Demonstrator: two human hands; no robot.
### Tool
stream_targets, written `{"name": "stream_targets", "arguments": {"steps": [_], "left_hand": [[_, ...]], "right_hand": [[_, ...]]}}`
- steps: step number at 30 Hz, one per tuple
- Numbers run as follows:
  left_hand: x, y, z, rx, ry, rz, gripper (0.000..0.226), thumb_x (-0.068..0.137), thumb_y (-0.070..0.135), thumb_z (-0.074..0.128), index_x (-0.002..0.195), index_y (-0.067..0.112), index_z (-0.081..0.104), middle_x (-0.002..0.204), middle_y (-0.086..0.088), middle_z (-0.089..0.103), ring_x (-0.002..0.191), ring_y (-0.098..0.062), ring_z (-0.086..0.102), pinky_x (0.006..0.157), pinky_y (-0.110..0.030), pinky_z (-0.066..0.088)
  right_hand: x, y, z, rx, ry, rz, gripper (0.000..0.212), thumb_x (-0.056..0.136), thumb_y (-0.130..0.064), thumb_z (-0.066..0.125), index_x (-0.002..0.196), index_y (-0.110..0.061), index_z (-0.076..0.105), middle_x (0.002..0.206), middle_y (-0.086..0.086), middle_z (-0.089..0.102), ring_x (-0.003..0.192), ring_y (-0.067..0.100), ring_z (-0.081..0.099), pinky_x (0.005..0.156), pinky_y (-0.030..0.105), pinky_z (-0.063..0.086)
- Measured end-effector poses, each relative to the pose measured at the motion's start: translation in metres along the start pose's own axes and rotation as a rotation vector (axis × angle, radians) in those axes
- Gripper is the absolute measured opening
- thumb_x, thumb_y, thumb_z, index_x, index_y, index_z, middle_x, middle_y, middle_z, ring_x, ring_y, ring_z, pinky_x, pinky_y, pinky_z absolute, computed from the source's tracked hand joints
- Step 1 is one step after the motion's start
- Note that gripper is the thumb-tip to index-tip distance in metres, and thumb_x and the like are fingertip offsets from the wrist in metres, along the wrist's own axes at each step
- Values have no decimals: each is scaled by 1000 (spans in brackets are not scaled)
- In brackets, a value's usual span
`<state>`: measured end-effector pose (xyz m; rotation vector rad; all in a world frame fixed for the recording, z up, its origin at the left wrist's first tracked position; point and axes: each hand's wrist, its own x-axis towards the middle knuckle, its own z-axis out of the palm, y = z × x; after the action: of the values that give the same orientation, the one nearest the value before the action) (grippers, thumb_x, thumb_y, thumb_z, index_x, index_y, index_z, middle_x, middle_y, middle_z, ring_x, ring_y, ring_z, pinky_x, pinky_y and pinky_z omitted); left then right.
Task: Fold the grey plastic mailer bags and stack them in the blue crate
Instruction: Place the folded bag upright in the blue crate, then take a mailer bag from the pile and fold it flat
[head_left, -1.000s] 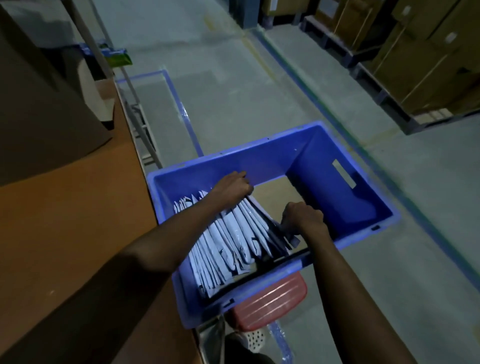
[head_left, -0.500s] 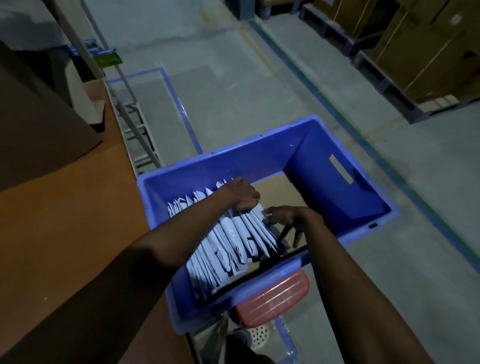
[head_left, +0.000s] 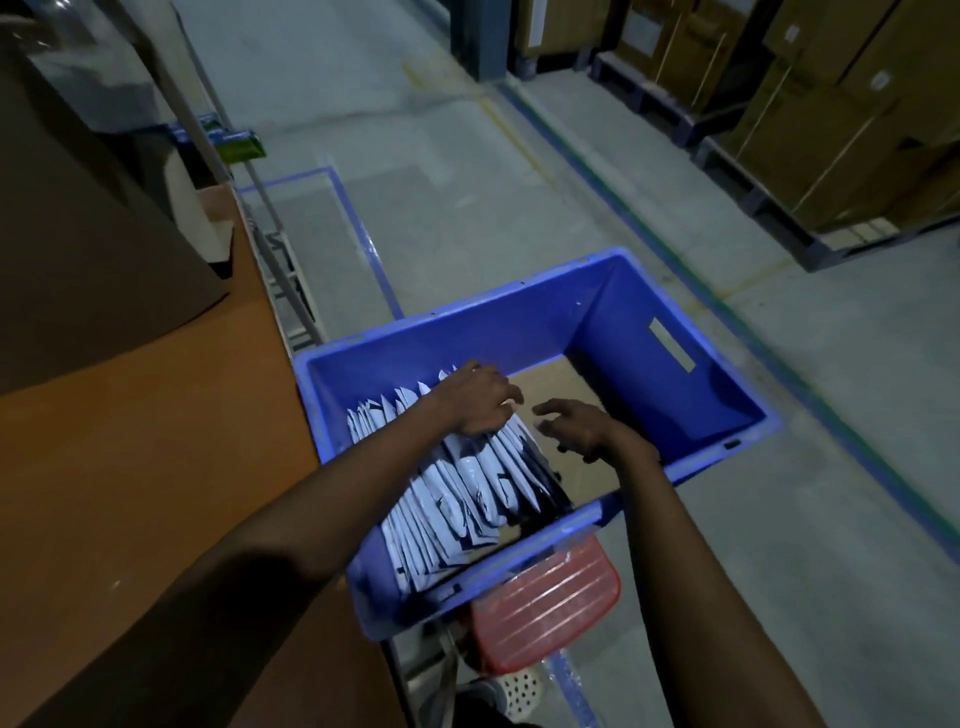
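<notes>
Standing on their edges in a tight row, the bags (head_left: 467, 499) fill the left side of the crate (head_left: 649, 405). They are grey and white, folded flat, and they lean one on the next. The row runs from the near wall up to the middle of the crate.

The left hand (head_left: 478, 400) lies on top of the far end of the row. Its fingers (head_left: 501, 410) are bent down over the tops of the last bags and hold them together. The arm comes in across the left rim.

The right hand (head_left: 582, 428) is just beside the left hand, but the two do not touch. It hangs over the bare part of the crate and holds nothing. Its fingers are spread out and a little bent, with the palm down. It does not touch the bags.

A brown card (head_left: 566, 384) covers the bottom of the crate on the right side, where no bags stand.

The crate sits right next to an orange table (head_left: 130, 467). A big brown sheet (head_left: 78, 260) lies on the far part of the table. A red stool (head_left: 550, 608) shows under the near corner of the crate.

Grey floor (head_left: 467, 182) goes all around, with a blue line (head_left: 363, 249) marked on it. Brown boxes (head_left: 831, 130) are stacked far off at the top right.
</notes>
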<state>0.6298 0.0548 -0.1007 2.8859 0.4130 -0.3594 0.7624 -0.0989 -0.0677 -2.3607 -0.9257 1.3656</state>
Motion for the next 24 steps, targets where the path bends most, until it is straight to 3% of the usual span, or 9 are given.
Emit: {"name": "stream_targets", "arguments": {"steps": [4,9,13,17,24], "left_hand": [[-49,-2,-6,-95,199,-75,55,96,46,32,136,24,63,127,-6,68,128,-26,53,108,-42,30],[-128,-6,-11,-127,501,-249,59,94,51,31,127,20,68,121,-6,70,120,-29,59,102,-47,35],[-202,-23,-12,-144,709,-383,46,97,46,43,122,17,70,120,-6,69,117,-31,61,95,-48,41],[-294,-35,-16,-142,913,-571,32,98,36,52,121,21,69,120,-2,68,115,-26,58,94,-42,40],[-469,-61,11,-150,1134,-929,24,98,27,58,118,20,70,115,-1,69,108,-27,60,88,-46,47]], "right_hand": [[-27,7,15,29,289,-224,36,103,-34,58,138,-24,64,130,11,69,120,29,64,101,38,49],[-67,-19,55,5,537,-416,38,98,-42,53,128,-24,68,123,4,71,111,27,67,96,46,53],[-95,-68,100,-36,664,-619,28,98,-27,61,123,-20,71,119,7,71,109,29,67,92,40,51],[-119,-130,161,-61,642,-818,26,100,-27,59,123,-22,71,118,2,69,111,26,64,91,38,49],[-148,-233,286,-79,420,-1098,26,103,-25,57,126,-28,69,119,-6,64,112,14,60,87,31,51]]}}
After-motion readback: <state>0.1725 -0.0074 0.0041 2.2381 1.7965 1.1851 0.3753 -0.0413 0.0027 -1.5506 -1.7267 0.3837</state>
